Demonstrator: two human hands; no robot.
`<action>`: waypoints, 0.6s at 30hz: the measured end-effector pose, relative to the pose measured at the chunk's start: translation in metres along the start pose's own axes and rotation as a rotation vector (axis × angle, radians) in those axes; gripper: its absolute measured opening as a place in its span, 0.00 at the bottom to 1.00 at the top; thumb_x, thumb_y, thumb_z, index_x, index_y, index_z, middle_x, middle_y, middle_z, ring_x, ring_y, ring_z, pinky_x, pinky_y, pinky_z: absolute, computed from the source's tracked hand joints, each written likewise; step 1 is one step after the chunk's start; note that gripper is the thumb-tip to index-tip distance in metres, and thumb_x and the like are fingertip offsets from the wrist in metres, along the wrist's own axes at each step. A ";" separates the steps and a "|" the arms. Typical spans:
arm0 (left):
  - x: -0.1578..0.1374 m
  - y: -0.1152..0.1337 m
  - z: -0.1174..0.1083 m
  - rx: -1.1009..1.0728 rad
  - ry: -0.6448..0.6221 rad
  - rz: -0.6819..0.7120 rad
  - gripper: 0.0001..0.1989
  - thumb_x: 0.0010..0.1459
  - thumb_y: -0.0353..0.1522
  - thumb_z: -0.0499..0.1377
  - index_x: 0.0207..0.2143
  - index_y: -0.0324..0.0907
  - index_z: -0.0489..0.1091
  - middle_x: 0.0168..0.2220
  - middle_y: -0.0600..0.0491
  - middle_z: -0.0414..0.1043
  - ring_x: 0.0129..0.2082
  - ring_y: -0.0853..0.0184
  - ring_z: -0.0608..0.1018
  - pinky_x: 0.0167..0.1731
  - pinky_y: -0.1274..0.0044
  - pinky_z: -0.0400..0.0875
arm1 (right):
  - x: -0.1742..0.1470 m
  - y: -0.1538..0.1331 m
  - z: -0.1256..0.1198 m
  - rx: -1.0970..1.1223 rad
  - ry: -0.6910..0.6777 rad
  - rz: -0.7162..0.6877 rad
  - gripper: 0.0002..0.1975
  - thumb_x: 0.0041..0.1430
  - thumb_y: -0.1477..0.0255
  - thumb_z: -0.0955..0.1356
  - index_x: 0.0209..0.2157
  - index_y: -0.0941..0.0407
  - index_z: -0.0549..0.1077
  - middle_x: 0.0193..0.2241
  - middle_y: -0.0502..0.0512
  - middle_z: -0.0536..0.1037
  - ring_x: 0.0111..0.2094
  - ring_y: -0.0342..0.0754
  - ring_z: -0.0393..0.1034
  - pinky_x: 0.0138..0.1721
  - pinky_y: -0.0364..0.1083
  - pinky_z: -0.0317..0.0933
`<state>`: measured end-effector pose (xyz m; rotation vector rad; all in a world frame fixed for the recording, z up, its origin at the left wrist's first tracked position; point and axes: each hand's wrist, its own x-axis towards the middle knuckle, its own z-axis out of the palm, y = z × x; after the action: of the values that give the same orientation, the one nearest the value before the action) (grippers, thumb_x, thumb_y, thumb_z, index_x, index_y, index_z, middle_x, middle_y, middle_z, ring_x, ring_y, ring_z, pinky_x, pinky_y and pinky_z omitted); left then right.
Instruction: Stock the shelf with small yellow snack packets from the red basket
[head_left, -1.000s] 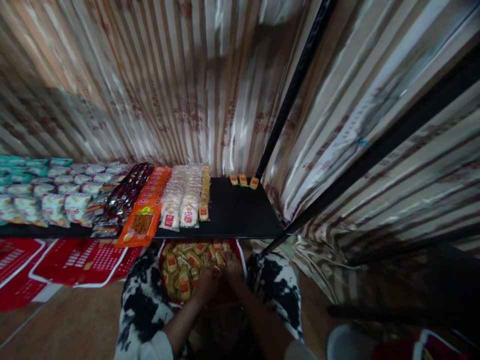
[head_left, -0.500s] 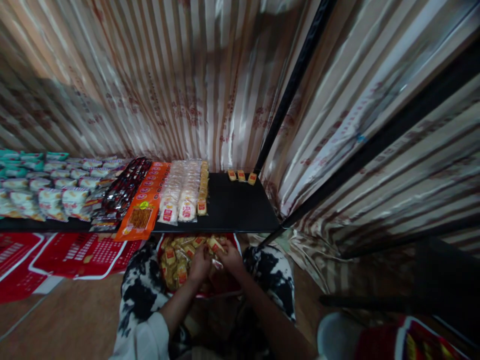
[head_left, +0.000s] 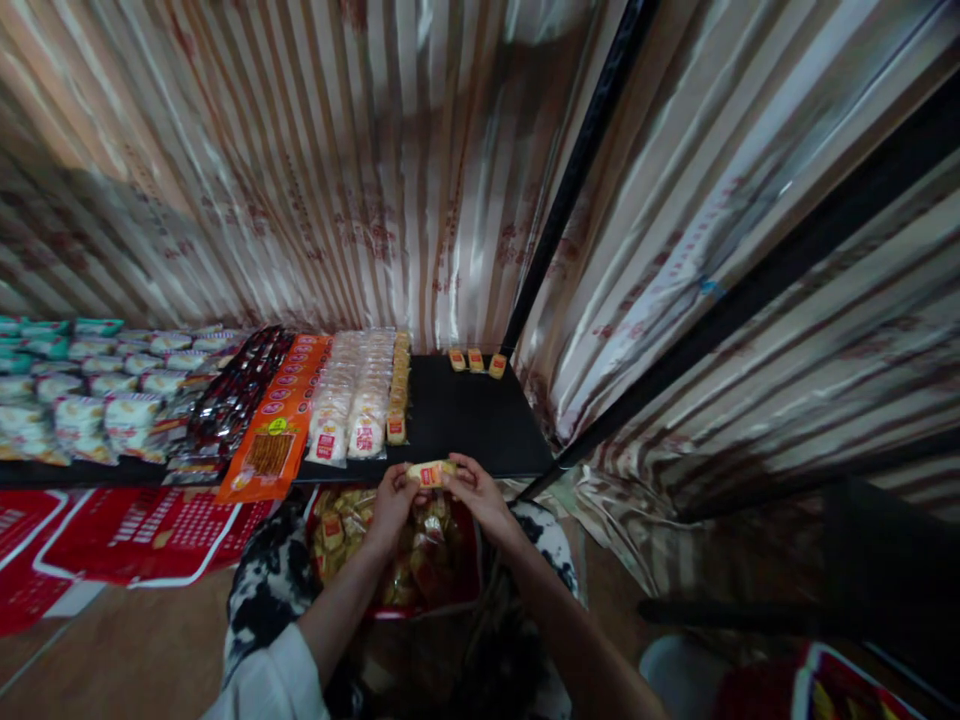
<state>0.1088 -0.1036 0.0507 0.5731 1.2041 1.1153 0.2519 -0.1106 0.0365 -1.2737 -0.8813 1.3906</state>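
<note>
Between my two hands, level with the shelf's front edge, is a small yellow wrapped snack (head_left: 431,474) with a red-orange label. My left hand (head_left: 394,503) pinches its left end, and my right hand (head_left: 480,497) grips the right end. Below them, between my knees, sits a red bag (head_left: 478,575) filled with similar wrapped snacks (head_left: 330,535). On the black shelf (head_left: 469,425) a column of the same yellow snacks (head_left: 396,428) stands beside white wrapped crackers (head_left: 367,432). Three more yellow snacks (head_left: 475,360) lie at the shelf's back right.
Left along the shelf are an orange packet (head_left: 262,450), dark shiny packets (head_left: 232,395) and white packets (head_left: 135,420). Black posts (head_left: 570,190) rise at the shelf's right end. Red printed bags (head_left: 150,535) lie below left; a pale bucket (head_left: 679,675) stands low right.
Both hands have risen out of the red bag toward the shelf edge, bringing one yellow wrapped snack up between them. The view has shifted slightly.
</note>
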 end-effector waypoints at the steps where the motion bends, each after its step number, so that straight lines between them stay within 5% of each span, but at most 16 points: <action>1: 0.001 0.002 0.005 -0.032 0.006 -0.007 0.10 0.49 0.23 0.60 0.35 0.38 0.64 0.25 0.55 0.72 0.23 0.73 0.76 0.25 0.82 0.71 | 0.002 -0.002 0.002 0.045 0.024 -0.018 0.27 0.37 0.62 0.75 0.41 0.55 0.68 0.33 0.52 0.77 0.32 0.46 0.73 0.34 0.44 0.65; 10: 0.018 0.018 0.057 -0.185 0.090 -0.014 0.08 0.55 0.20 0.54 0.32 0.39 0.60 0.28 0.54 0.70 0.27 0.75 0.77 0.34 0.79 0.75 | 0.037 -0.007 0.018 0.163 0.205 -0.187 0.20 0.38 0.62 0.74 0.33 0.55 0.67 0.29 0.51 0.76 0.32 0.46 0.72 0.38 0.45 0.66; 14: 0.040 0.031 0.076 -0.095 0.092 -0.036 0.07 0.55 0.20 0.52 0.34 0.38 0.60 0.31 0.52 0.70 0.28 0.74 0.76 0.32 0.78 0.75 | 0.070 -0.019 0.010 0.018 0.214 -0.260 0.16 0.45 0.63 0.70 0.35 0.54 0.67 0.31 0.52 0.76 0.33 0.46 0.72 0.37 0.46 0.66; 18: 0.063 0.044 0.093 0.068 0.172 -0.012 0.12 0.55 0.23 0.52 0.43 0.37 0.61 0.47 0.43 0.67 0.37 0.69 0.76 0.31 0.80 0.73 | 0.116 -0.042 -0.004 -0.287 0.278 -0.284 0.16 0.51 0.65 0.65 0.42 0.53 0.66 0.33 0.52 0.75 0.33 0.47 0.72 0.38 0.47 0.66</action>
<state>0.1765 -0.0122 0.0894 0.5290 1.3969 1.1343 0.2723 0.0109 0.0478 -1.4504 -1.0449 0.8616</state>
